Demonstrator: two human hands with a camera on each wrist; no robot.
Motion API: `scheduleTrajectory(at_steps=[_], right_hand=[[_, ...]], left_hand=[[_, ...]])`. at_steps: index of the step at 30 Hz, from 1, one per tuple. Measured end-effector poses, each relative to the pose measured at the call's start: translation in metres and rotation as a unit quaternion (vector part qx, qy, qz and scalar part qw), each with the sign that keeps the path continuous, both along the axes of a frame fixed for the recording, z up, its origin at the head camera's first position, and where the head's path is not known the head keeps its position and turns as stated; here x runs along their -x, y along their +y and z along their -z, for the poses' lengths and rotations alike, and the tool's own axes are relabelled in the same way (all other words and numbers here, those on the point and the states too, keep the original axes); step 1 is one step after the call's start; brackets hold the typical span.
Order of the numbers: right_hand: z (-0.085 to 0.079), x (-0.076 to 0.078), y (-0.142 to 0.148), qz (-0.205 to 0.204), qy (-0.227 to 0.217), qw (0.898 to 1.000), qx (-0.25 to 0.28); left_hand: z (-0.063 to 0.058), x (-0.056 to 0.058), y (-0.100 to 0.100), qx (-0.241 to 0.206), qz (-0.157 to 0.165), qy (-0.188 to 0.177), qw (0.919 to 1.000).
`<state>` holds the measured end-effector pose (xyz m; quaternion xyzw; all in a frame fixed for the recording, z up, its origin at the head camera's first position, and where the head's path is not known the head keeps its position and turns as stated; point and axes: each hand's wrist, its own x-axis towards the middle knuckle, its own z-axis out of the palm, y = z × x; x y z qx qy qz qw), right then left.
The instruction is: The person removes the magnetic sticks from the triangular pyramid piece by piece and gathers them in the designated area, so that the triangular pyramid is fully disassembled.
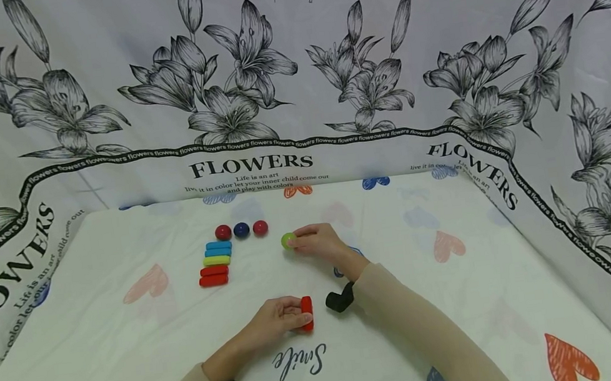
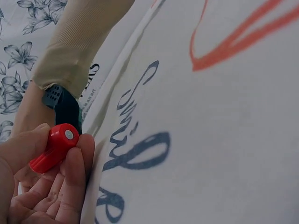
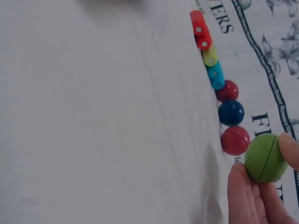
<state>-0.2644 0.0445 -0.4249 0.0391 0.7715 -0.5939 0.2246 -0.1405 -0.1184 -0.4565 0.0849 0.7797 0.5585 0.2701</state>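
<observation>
My left hand [image 1: 274, 321] pinches a red rod [image 1: 307, 313] upright in the head view, above the cloth near the printed word "Smile". In the left wrist view that rod [image 2: 52, 148] shows a pale round dot in its end, with thumb and fingertips around it. Farther out, my right hand [image 1: 319, 245] holds a green ball [image 1: 288, 241] between thumb and fingers. A seam runs around the ball [image 3: 266, 157] in the right wrist view. To its left, a red ball [image 1: 261, 227], a blue ball [image 1: 241, 230] and another red ball [image 1: 223, 232] stand in a row.
Below the balls lies a stack of rods side by side: blue rods [image 1: 218, 245], a yellow rod [image 1: 216, 260] and red rods [image 1: 214, 280]. A white cloth [image 1: 391, 344] with printed hearts covers the table. Behind it hangs a flower-printed curtain [image 1: 318, 107].
</observation>
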Motion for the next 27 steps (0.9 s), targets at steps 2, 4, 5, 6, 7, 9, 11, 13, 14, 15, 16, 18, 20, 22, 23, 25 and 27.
scheduleTrajectory(at_steps=[2, 4, 5, 6, 7, 9, 11, 13, 14, 15, 16, 18, 20, 22, 23, 25, 27], right_hand=[[0.000, 0.005, -0.003, 0.005, 0.001, 1.000, 0.005], [0.000, 0.010, -0.005, 0.011, 0.003, 1.000, 0.009], [0.001, 0.012, -0.007, 0.015, 0.004, 1.000, 0.008], [0.001, 0.015, -0.008, 0.018, 0.004, 1.000, 0.005], [0.006, 0.019, -0.009, 0.022, 0.007, 1.000, 0.004], [0.006, 0.023, -0.013, 0.030, 0.008, 1.000, 0.004], [0.007, 0.028, -0.016, 0.039, 0.007, 0.999, 0.006], [0.007, 0.031, -0.020, 0.046, 0.009, 0.999, 0.008], [0.007, 0.033, -0.021, 0.048, 0.011, 0.999, 0.007], [0.007, 0.034, -0.023, 0.050, 0.014, 0.999, 0.004], [0.008, 0.035, -0.024, 0.052, 0.016, 0.999, 0.001], [0.008, 0.037, -0.026, 0.055, 0.021, 0.998, -0.007], [0.009, 0.038, -0.028, 0.057, 0.024, 0.998, -0.010], [0.010, 0.039, -0.029, 0.060, 0.027, 0.998, -0.010], [0.011, 0.039, -0.029, 0.061, 0.029, 0.998, -0.010], [0.012, 0.040, -0.030, 0.060, 0.033, 0.998, -0.008], [0.013, 0.041, -0.032, 0.055, 0.042, 0.998, -0.011]], left_hand=[[-0.001, 0.000, 0.000, -0.005, -0.002, -0.001, 1.0000], [-0.002, -0.001, 0.001, -0.010, -0.005, -0.001, 0.9999], [-0.002, -0.001, 0.001, -0.012, -0.005, 0.000, 0.9999], [-0.003, -0.001, 0.001, -0.015, -0.005, 0.001, 0.9999], [-0.003, -0.001, 0.001, -0.017, -0.005, 0.001, 0.9998], [-0.003, -0.001, 0.001, -0.016, -0.005, 0.004, 0.9998], [-0.003, -0.001, 0.000, -0.011, -0.003, 0.005, 0.9999], [-0.003, -0.001, 0.000, -0.005, -0.002, 0.006, 1.0000], [-0.003, -0.001, -0.001, -0.002, -0.001, 0.006, 1.0000], [-0.004, -0.001, -0.001, -0.001, 0.000, 0.007, 1.0000], [-0.004, -0.001, -0.001, -0.002, 0.001, 0.004, 1.0000], [-0.004, -0.001, 0.000, -0.006, 0.004, 0.006, 1.0000], [-0.004, -0.001, 0.000, -0.009, 0.007, 0.007, 0.9999], [-0.004, -0.001, 0.000, -0.014, 0.010, 0.008, 0.9998], [-0.004, 0.000, 0.000, -0.014, 0.012, 0.009, 0.9998], [-0.004, -0.001, 0.000, -0.018, 0.012, 0.007, 0.9997], [-0.005, -0.001, -0.001, -0.022, 0.014, 0.006, 0.9996]])
